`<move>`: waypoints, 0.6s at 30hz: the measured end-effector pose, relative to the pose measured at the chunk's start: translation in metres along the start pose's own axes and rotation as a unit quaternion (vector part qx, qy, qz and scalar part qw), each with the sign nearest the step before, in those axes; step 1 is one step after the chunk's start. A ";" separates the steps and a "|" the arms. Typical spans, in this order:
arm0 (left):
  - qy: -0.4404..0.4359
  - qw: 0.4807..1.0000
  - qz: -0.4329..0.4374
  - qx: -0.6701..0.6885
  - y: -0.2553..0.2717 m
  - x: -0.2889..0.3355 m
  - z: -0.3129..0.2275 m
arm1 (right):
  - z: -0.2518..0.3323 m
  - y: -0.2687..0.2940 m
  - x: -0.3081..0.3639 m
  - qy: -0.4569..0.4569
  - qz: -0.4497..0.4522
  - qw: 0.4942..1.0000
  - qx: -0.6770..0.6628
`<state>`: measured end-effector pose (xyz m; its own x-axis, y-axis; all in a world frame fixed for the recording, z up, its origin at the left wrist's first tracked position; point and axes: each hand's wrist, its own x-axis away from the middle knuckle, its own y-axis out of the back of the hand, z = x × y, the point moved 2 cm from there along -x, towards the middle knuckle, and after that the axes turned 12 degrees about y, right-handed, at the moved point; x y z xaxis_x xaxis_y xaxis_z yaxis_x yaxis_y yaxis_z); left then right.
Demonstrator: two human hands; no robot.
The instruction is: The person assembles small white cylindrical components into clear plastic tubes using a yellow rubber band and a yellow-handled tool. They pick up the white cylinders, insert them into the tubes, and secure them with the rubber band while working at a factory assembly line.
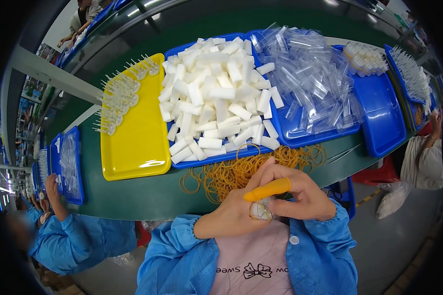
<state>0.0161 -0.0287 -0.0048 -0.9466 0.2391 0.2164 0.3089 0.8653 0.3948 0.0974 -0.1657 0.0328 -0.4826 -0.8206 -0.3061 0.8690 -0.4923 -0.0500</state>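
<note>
- Both hands meet low over the person's lap: the left hand curls about one side of a small whitish bundle, and the right hand pinches its other side with thumb and forefinger.
- That forefinger wears an orange finger cot (bright enough to catch my eye from here); several fingertips overlap, so I can't tell exactly how they grip.
- A thin yellowish band seems to cross the bundle, so I'd judge this one piece part-way done, perhaps nearly so.
- Just beyond the fingers lies a tangle of amber rubber bands, loose on the green bench.
- Farther ahead of the hands, white foam blocks heap high in a blue tray, and clear plastic sleeves lie jumbled to their right; by the look of such piles, plenty is left.
- Ahead and left of the hands, a yellow tray carries rows of white stemmed pieces along its far and left edges.
- Ahead and right, a packed cluster of whitish pieces sits by another blue tray; whether those are finished, I can't tell.
</note>
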 end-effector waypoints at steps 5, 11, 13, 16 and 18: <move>0.094 0.989 0.041 0.110 0.003 0.003 -0.008 | -0.004 -0.004 0.002 -0.008 -0.024 0.999 0.028; 0.000 1.000 -0.005 -0.006 0.003 0.000 -0.001 | -0.011 -0.007 -0.004 0.029 -0.075 0.997 -0.011; 0.044 0.998 0.001 0.043 0.001 0.002 -0.003 | -0.013 -0.008 -0.002 0.012 -0.073 0.997 -0.014; 0.081 0.992 0.005 0.101 -0.002 0.003 -0.004 | -0.011 -0.009 0.000 -0.044 -0.073 0.995 -0.042; 0.093 0.986 0.007 0.141 -0.002 0.005 -0.005 | -0.013 -0.007 0.000 -0.022 -0.068 0.995 -0.068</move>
<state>0.0116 -0.0318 0.0001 -0.9009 0.1897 0.3904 0.2587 0.9569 0.1320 0.0929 -0.1592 0.0210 -0.5979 -0.7631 -0.2454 0.8011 -0.5579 -0.2169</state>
